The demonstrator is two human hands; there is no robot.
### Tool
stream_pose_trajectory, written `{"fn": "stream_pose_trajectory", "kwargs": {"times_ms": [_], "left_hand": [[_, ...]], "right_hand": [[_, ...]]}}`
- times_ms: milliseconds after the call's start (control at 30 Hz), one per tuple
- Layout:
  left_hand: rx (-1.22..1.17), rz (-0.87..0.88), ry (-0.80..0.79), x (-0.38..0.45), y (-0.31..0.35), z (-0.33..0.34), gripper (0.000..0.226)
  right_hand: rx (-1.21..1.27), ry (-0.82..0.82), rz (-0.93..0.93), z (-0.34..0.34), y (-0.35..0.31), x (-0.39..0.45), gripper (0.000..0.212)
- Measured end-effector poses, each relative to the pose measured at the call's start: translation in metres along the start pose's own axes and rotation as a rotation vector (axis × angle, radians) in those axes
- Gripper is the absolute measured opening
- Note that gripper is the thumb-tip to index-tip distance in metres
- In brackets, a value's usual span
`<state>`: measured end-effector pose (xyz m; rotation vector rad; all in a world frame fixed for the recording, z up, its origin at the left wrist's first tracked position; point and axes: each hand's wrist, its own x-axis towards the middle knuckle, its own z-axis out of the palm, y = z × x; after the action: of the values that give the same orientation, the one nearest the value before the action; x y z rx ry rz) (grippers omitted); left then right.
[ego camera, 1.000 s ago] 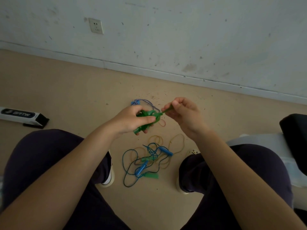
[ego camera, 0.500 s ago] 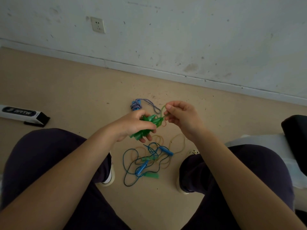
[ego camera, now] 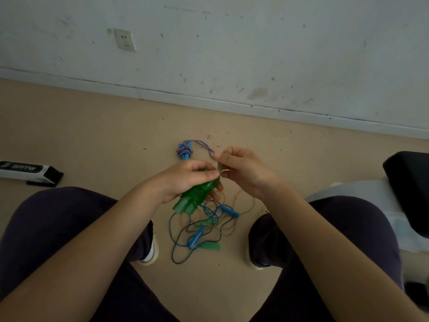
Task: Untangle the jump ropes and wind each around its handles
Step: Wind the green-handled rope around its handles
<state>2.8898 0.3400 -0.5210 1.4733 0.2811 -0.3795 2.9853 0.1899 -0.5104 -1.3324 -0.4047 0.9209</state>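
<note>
Two green handles (ego camera: pixel 197 196) sat gripped in your left hand (ego camera: pixel 185 176); your right hand (ego camera: pixel 241 169) pinched their pale rope (ego camera: pixel 220 167).

Green jump-rope handles (ego camera: pixel 197 196) are gripped in the left hand (ego camera: pixel 185 177), while a pale green rope (ego camera: pixel 220 167) is pinched by the right hand (ego camera: pixel 243 170); a tangle of ropes (ego camera: pixel 204 226) lies on the floor (ego camera: pixel 92 135) below.
</note>
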Motion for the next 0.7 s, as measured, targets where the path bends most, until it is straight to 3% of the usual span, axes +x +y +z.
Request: {"fn": "stream_pose_trajectory", "kwargs": {"times_ms": [167,300,367,467,700], "left_hand": [[-0.043,0.029,0.003,0.001,-0.001,0.001,0.014],[-0.090,0.014,-0.006,0.003,-0.002,-0.002,0.016],[-0.104,0.002,-0.011,0.004,-0.001,-0.003,0.017],[-0.121,-0.020,-0.020,0.005,0.000,-0.003,0.019],[-0.108,-0.008,-0.057,0.002,0.001,-0.004,0.028]], "right_hand": [[-0.105,0.099,-0.053,-0.002,0.002,0.004,0.027],[-0.604,0.339,-0.278,0.001,0.007,0.004,0.027],[-0.690,0.398,-0.371,0.005,0.008,0.003,0.028],[-0.710,0.422,-0.440,0.005,0.008,0.002,0.030],[-0.491,0.467,-0.332,-0.013,0.013,0.012,0.033]]}}
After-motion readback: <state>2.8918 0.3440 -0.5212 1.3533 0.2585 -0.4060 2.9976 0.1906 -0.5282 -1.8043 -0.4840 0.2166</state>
